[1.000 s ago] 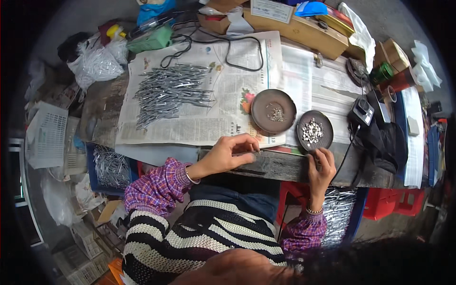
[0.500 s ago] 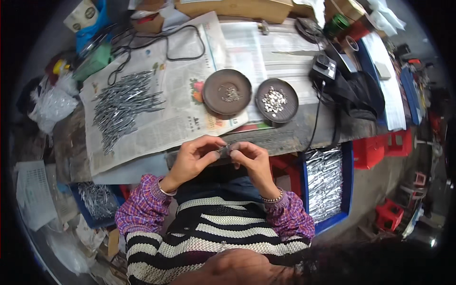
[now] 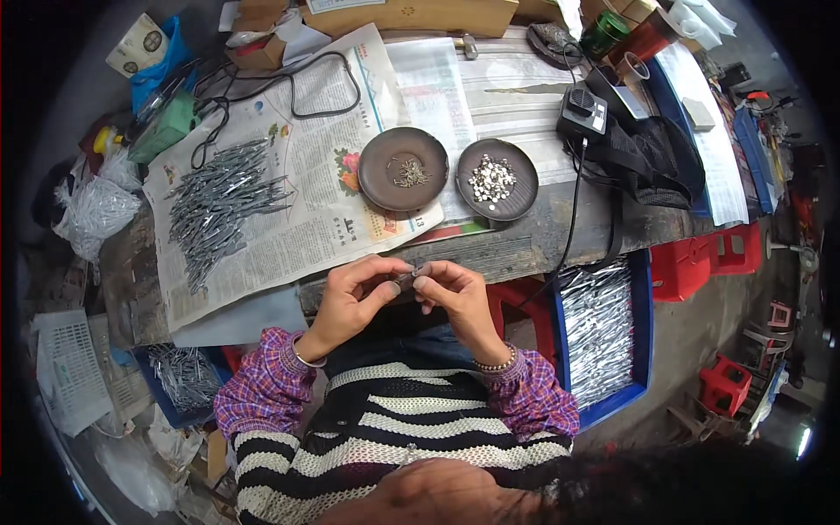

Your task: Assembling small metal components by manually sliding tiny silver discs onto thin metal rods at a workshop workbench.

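My left hand (image 3: 353, 299) and my right hand (image 3: 457, 296) meet just off the table's near edge, thumbs and fingertips pinched closed. Between the fingertips is a small dark metal piece (image 3: 414, 275), mostly covered, so its kind does not show. Beyond them, a brown round dish (image 3: 376, 188) holds a little heap of tiny brass-coloured pins (image 3: 409, 172). To its right, a second dark dish (image 3: 523, 197) contains small shiny silver discs (image 3: 492, 181). On the left, a pile of slender grey metal pieces (image 3: 223, 206) lies on newspaper (image 3: 306, 210).
Below the table's right side stands a blue crate (image 3: 647, 350) full of shiny metal strips; another blue crate (image 3: 179, 411) is at lower left. A black device with a cable (image 3: 584, 112), a black bag (image 3: 652, 166) and red stools (image 3: 682, 267) are at right. A black cord (image 3: 324, 114) crosses the newspaper.
The view has shifted slightly, so the dishes appear a little farther left. Both hands stay together at the table edge, with the fingertips slightly re-set around the small piece.
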`<state>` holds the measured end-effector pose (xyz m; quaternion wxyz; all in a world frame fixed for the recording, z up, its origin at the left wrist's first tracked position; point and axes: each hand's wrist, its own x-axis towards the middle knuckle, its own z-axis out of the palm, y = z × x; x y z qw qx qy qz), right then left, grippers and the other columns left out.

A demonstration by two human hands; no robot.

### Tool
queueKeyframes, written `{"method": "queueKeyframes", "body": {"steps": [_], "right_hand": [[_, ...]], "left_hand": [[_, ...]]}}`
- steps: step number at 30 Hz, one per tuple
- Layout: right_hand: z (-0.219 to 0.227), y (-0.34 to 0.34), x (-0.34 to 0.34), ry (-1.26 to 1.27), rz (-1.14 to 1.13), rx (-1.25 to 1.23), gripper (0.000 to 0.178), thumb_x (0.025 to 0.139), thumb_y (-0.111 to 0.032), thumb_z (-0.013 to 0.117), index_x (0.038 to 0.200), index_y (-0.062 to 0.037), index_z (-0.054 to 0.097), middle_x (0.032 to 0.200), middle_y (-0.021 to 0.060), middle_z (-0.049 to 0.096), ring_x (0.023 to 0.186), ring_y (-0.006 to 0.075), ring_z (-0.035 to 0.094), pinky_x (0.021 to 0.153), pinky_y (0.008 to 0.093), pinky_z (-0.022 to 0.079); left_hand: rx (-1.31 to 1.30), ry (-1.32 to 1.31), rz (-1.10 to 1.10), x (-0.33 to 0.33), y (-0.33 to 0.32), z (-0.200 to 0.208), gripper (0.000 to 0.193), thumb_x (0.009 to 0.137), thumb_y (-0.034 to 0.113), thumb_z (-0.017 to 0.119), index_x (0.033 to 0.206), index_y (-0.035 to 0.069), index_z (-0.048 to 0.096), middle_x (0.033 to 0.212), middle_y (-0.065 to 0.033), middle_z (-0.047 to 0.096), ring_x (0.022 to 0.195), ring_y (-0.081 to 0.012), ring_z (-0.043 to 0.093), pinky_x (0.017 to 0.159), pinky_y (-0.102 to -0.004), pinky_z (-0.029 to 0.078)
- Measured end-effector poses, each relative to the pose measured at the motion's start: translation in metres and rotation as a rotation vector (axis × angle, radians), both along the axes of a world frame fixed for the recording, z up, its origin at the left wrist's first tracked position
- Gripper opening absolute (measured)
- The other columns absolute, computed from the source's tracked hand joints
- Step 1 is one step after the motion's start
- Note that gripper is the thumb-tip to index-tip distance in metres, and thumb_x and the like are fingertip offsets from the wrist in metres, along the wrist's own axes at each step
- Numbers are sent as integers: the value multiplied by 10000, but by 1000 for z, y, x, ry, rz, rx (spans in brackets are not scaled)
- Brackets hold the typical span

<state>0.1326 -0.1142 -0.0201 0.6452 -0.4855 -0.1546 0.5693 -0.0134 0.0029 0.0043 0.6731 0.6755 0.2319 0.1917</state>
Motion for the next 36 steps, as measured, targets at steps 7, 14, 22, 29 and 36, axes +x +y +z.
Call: {"method": "queueKeyframes", "body": {"steps": [7, 14, 22, 29, 36], "right_hand": [[-1, -1, -1, 20, -34, -15, 136, 850, -65, 665, 958, 15, 646, 813, 40, 646, 688, 89, 605, 587, 209, 499], [-6, 0, -7, -12, -110, -3, 115, 854, -72, 663, 921, 22, 663, 765, 21, 641, 657, 64, 590, 591, 197, 498], [-3, 0, -5, -154, -106, 48, 60, 820, -17, 677, 871, 12, 664, 758, 6, 648, 663, 57, 589, 596, 188, 484], [-2, -5, 0, -201, -129, 27, 78, 792, 35, 667, 864, 14, 646, 785, 8, 628, 679, 69, 584, 613, 190, 476], [1, -3, -1, -215, -111, 14, 32, 837, 8, 637, 825, 31, 655, 771, 29, 632, 624, 81, 560, 575, 198, 451]], "left_hand": [[403, -6, 34, 6, -2, 4, 234, 789, -64, 611, 1003, 14, 667, 862, -87, 643, 757, -173, 626, 653, -256, 486], [411, -6, 27, 4, 0, -3, 245, 792, -56, 624, 1022, 11, 673, 857, -78, 645, 744, -160, 616, 635, -252, 478], [-419, 76, -34, 1, 4, -4, 193, 878, 10, 588, 1052, 1, 671, 781, 17, 606, 651, -38, 509, 562, -182, 403], [-49, -4, 2, 9, -7, -4, 218, 806, -44, 627, 1008, 12, 689, 827, -36, 639, 740, -104, 584, 651, -225, 453], [243, -58, 112, 7, -11, 1, 275, 743, -88, 614, 980, 27, 695, 830, -92, 648, 752, -195, 627, 671, -288, 495]]}}
